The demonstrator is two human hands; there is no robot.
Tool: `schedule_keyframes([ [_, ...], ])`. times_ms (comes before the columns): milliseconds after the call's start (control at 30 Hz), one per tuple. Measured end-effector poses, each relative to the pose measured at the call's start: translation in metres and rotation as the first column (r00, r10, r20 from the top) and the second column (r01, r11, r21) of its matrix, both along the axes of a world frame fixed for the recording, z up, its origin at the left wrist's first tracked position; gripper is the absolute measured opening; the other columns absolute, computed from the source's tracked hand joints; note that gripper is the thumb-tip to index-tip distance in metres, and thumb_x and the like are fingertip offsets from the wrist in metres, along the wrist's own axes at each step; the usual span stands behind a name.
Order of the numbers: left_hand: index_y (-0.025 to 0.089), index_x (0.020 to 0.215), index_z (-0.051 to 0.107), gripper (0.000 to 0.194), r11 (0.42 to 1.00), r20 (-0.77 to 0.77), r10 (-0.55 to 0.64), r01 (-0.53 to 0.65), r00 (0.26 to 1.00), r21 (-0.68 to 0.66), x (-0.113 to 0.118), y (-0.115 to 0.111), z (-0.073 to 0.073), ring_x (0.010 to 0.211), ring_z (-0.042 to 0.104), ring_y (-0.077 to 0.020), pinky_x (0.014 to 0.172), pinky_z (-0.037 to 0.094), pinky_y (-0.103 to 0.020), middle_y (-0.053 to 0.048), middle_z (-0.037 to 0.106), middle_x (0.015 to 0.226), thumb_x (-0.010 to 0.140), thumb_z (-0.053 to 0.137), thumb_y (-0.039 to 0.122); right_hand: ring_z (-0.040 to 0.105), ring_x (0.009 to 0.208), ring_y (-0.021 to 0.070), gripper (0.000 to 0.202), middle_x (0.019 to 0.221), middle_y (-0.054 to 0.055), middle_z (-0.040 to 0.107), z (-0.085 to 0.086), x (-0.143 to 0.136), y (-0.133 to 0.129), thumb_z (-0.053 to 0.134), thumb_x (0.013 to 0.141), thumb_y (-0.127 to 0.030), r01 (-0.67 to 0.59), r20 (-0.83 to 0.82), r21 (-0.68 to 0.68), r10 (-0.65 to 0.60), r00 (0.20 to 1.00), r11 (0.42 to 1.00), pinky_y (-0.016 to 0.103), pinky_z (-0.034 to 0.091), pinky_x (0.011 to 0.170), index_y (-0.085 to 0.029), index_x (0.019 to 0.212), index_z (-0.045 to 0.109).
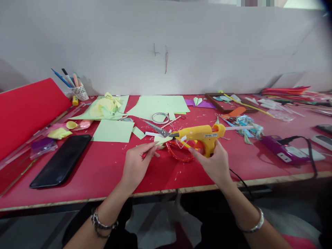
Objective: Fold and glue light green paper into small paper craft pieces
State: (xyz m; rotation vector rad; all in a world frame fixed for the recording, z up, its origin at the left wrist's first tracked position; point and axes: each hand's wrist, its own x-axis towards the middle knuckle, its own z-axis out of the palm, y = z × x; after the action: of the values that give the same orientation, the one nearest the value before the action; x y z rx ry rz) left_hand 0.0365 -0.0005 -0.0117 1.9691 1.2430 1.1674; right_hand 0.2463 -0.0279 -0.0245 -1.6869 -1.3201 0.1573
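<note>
A yellow glue gun [194, 131] is in my right hand [214, 160], whose fingers wrap round its handle; the nozzle points left. My left hand [138, 160] pinches a small pale green paper piece [164, 140], and the nozzle tip is at or just above that paper; contact is unclear. Behind them lie scissors [158, 129] with partly open blades and a white-barrelled pen [151, 134]. A red ring-shaped item [178, 159] rests on the table below the gun. A white glue stick [238, 128] sticks out of the gun's rear.
On the red table [160, 178] are a black phone [62, 160], green paper sheets [113, 131], a tape roll [160, 118], a pen cup [80, 91], a brown tray [228, 108], blue tassels [245, 126] and a purple power box [285, 150] with a cable.
</note>
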Motion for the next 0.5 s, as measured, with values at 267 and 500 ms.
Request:
schedule_keyframes([
  [267,0.018,0.086,0.068,0.023,1.0,0.015,-0.012,0.012,1.0,0.001,0.0009,-0.0053,0.0031,0.065,0.064,-0.0132,0.065,0.048,-0.02,0.0,0.069,0.064,0.083,0.049,0.029,0.039,0.039,0.0068,0.033,0.049,-0.007,0.044,-0.0017,-0.0039,-0.0028,0.064,0.062,-0.045,-0.042,0.022,0.007,0.042,0.999,0.999,0.019,0.033,0.038,-0.018,0.07,0.047],
  [500,0.017,0.086,0.068,0.02,1.0,0.014,0.0,0.0,1.0,-0.024,0.0014,-0.0094,0.0057,0.055,0.062,-0.0112,0.058,0.049,-0.018,0.0,0.069,0.065,0.082,0.05,0.026,0.039,0.036,0.0066,0.028,0.045,-0.008,0.043,-0.001,-0.01,-0.0045,0.062,0.063,-0.039,-0.062,0.081,0.035,0.059,0.995,0.997,0.019,0.034,0.037,-0.019,0.067,0.043],
])
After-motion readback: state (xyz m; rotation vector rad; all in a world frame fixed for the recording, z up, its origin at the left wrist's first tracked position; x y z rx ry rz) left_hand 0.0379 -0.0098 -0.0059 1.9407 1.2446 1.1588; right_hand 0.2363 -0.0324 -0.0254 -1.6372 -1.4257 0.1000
